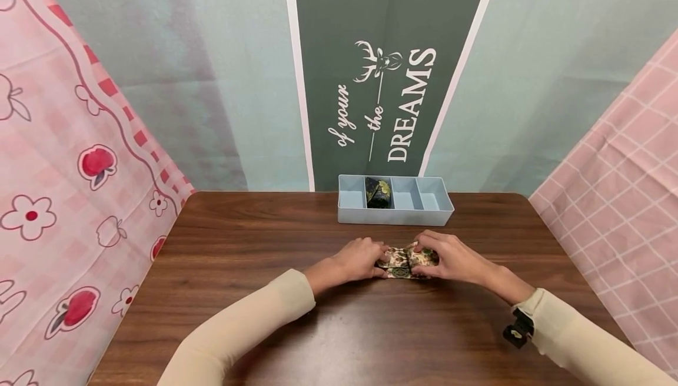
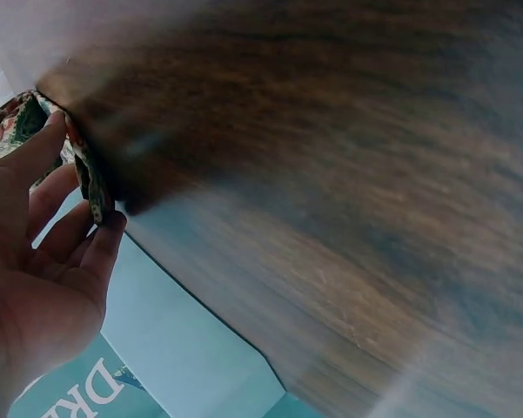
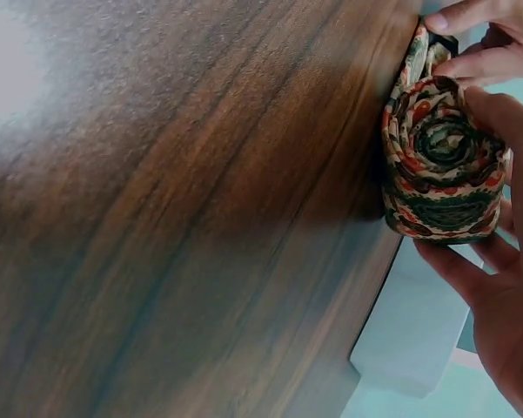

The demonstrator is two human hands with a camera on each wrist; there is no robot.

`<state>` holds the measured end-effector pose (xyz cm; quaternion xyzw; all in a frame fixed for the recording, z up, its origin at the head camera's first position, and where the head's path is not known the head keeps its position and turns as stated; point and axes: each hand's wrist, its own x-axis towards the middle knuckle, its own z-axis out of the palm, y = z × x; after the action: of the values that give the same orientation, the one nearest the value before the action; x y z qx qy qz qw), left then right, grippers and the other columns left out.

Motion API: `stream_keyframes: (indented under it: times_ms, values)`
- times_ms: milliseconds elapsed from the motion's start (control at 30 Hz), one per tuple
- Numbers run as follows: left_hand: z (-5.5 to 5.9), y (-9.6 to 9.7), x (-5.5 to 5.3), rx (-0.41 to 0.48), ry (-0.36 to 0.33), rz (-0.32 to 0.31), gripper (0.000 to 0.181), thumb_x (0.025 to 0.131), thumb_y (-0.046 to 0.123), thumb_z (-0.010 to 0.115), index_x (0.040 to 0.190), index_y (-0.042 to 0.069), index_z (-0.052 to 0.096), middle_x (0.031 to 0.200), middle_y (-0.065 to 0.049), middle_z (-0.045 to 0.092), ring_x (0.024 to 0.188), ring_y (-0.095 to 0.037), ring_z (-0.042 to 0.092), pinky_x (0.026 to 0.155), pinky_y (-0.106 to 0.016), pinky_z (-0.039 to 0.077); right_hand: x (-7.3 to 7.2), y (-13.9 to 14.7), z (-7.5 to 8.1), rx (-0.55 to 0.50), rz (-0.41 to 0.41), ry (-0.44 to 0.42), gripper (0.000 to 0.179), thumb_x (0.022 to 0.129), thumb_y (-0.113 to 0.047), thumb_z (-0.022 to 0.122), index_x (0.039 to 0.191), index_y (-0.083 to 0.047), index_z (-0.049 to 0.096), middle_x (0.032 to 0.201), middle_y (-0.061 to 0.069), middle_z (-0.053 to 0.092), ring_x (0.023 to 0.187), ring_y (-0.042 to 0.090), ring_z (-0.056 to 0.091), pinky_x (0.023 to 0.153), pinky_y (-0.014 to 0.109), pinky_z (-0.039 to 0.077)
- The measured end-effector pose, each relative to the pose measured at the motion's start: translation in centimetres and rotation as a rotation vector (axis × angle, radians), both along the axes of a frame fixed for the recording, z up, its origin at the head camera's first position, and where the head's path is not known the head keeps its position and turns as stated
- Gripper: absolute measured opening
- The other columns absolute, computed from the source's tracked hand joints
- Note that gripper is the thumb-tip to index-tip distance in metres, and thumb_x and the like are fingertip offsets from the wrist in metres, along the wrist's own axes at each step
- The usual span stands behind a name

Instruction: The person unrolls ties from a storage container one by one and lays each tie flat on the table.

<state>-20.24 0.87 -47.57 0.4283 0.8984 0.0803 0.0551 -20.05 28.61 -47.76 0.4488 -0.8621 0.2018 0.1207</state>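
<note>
A multicoloured, patterned cloth [image 1: 396,258] lies on the table in front of me, a folded flat strip at its left and a thick roll at its right. My left hand [image 1: 359,258] pinches the flat end, its thumb on the near side. In the left wrist view, the fingertips hold the cloth's folded edge [image 2: 87,170]. My right hand [image 1: 451,259] grips the roll between thumb and fingers. Seen from the right wrist, the roll [image 3: 444,205] shows spiral layers at its end, in red, cream and dark green. The right palm is hidden in the head view.
Behind the hands stands a light blue divided box [image 1: 394,216] near the table's back edge. A dark blue roll with a yellow leaf pattern [image 1: 378,193] sits in its second compartment from the left. Hanging curtains enclose the wooden table [image 1: 254,339] at the back and sides.
</note>
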Motion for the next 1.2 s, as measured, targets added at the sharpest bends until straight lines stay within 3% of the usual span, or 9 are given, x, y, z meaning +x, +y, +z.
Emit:
stream_keyframes:
  times_ms: [267, 533, 767, 967, 1200]
  values:
    - [0.1, -0.6, 0.0, 0.030, -0.059, 0.040, 0.040, 0.096, 0.042, 0.080, 0.131, 0.024, 0.077, 0.147, -0.002, 0.065, 0.128, -0.020, 0.067, 0.100, -0.033, 0.058, -0.1, 1.1, 0.4, -0.014, 0.085, -0.028, 0.040, 0.083, -0.016, 0.091, 0.118, -0.010, 0.075, 0.115, -0.002, 0.073, 0.097, 0.009, 0.071, 0.077, 0.028, 0.057]
    - [0.2, -0.9, -0.1, 0.060, -0.083, 0.045, 0.043, 0.095, 0.041, 0.081, 0.132, 0.020, 0.077, 0.145, -0.002, 0.066, 0.124, -0.020, 0.069, 0.099, -0.033, 0.058, -0.5, 2.2, 1.3, 0.059, 0.144, -0.093, 0.048, 0.084, -0.019, 0.091, 0.128, -0.009, 0.076, 0.112, -0.002, 0.073, 0.088, 0.002, 0.064, 0.071, 0.022, 0.054]
    - [0.0, -1.9, -0.1, 0.065, -0.105, 0.047, 0.038, 0.093, 0.038, 0.084, 0.127, 0.021, 0.079, 0.148, -0.002, 0.063, 0.133, -0.019, 0.064, 0.105, -0.032, 0.054, -0.6, 3.2, 1.8, 0.104, 0.157, -0.130, 0.048, 0.083, -0.010, 0.090, 0.128, -0.008, 0.075, 0.107, -0.003, 0.071, 0.080, 0.003, 0.057, 0.066, 0.023, 0.050]
    - [0.0, -2.8, -0.1, 0.080, -0.121, 0.038, 0.037, 0.093, 0.037, 0.084, 0.125, 0.019, 0.080, 0.147, -0.003, 0.064, 0.135, -0.019, 0.062, 0.106, -0.033, 0.054, -0.2, 4.4, 1.7, 0.094, 0.117, -0.133, 0.060, 0.072, 0.001, 0.091, 0.128, -0.010, 0.075, 0.115, -0.002, 0.074, 0.098, 0.012, 0.070, 0.076, 0.034, 0.060]
    - [0.0, -2.9, -0.2, 0.100, -0.092, 0.045, 0.034, 0.091, 0.037, 0.085, 0.120, 0.019, 0.083, 0.140, 0.000, 0.070, 0.139, -0.019, 0.060, 0.107, -0.034, 0.054, -0.4, 5.2, 1.4, 0.057, 0.110, -0.179, 0.064, 0.069, 0.007, 0.090, 0.128, -0.011, 0.074, 0.118, -0.002, 0.075, 0.104, 0.016, 0.072, 0.084, 0.029, 0.060]
